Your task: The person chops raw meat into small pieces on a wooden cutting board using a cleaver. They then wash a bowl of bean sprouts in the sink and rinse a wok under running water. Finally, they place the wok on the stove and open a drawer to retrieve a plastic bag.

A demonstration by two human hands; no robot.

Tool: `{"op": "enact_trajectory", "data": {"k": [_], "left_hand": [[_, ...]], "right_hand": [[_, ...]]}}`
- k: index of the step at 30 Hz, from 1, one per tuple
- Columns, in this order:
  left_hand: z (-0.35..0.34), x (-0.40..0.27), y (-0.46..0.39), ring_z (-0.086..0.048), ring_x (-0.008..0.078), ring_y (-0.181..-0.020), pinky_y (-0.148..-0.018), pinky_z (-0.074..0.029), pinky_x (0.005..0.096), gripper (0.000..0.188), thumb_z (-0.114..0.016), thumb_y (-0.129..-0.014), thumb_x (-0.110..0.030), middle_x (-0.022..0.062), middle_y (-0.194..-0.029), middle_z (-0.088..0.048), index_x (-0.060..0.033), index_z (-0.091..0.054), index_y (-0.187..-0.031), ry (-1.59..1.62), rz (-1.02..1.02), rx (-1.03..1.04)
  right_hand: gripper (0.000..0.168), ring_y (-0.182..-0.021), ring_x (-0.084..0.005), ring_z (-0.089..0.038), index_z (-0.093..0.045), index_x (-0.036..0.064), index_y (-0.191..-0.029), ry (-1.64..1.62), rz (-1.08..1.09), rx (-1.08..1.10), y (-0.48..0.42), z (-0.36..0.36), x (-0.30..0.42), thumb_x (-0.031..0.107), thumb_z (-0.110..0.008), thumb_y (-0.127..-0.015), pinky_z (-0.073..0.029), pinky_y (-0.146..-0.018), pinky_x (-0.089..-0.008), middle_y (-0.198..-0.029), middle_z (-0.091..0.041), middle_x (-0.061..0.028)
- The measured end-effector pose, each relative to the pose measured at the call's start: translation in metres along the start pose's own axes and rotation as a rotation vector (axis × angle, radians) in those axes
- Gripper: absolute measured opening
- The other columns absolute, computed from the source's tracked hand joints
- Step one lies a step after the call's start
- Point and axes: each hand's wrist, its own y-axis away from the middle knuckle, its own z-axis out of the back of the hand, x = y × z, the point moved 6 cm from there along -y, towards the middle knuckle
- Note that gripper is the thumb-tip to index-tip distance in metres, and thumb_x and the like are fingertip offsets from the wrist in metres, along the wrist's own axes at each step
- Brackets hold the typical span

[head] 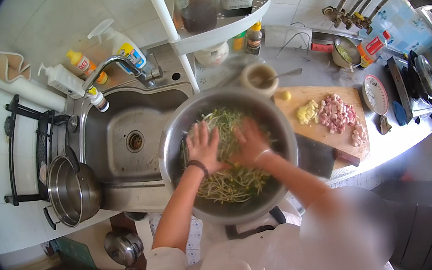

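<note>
A large stainless steel basin (pixel 290 174) in front of me holds a heap of bean sprouts (pixel 232 184) with yellow heads. My left hand (pixel 203 147) rests palm down over the left part of the sprouts, its fingers spread, a dark beaded bracelet on its wrist. On the right side of the heap lies my right hand (pixel 251 140), blurred, fingers apart and pointing away from me. A thin light bracelet circles that wrist. Neither hand grips anything that I can make out.
Left of the basin are the sink (pixel 115 119), faucet (pixel 124 61) and steel pot (pixel 72 191). To the right, a cutting board (pixel 297 95) bears diced meat (pixel 336 113) and chopped garlic or ginger (pixel 307 112); a cleaver (pixel 317 154) overlaps its edge. Behind stands a jar (pixel 250 87) with a spoon.
</note>
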Motion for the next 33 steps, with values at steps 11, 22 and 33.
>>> {"op": "enact_trajectory", "data": {"k": [11, 22, 33], "left_hand": [[-0.003, 0.013, 0.009, -0.017, 0.0368, -0.128, -0.101, -0.021, 0.0461, 0.076, -0.071, -0.061, -0.043, 0.0192, -0.137, -0.021, -0.0113, -0.043, -0.125, 0.099, -0.134, -0.148], [0.016, 0.009, 0.058, -0.021, 0.0336, -0.126, -0.099, -0.021, 0.0476, 0.077, -0.071, -0.063, -0.039, 0.0200, -0.133, -0.029, -0.0122, -0.039, -0.127, -0.033, 0.007, -0.063], [0.094, -0.018, 0.117, -0.056, 0.0261, -0.073, -0.080, -0.041, 0.0392, 0.007, -0.064, -0.066, -0.003, 0.0089, -0.071, -0.058, -0.0053, -0.059, -0.071, 0.736, -0.298, -0.523]], "right_hand": [[0.063, -0.121, -0.0350, -0.035, -0.034, 0.012, -0.129, 0.096, 0.060, 0.183, 0.008, 0.027, 0.002, 0.024, -0.061, -0.074, -0.039, -0.093, -0.0390, -0.135, -0.027, -0.0179], [0.041, -0.103, -0.0321, -0.048, -0.049, 0.006, -0.111, 0.101, -0.011, 0.161, 0.038, 0.029, 0.015, 0.024, -0.056, -0.075, -0.045, -0.082, -0.0419, -0.111, -0.048, -0.0128], [0.013, -0.096, -0.0243, -0.055, -0.061, 0.009, -0.082, -0.821, 0.302, -0.045, 0.095, 0.110, 0.070, 0.014, -0.051, -0.077, -0.045, -0.078, -0.0374, -0.090, -0.060, -0.0078]]}}
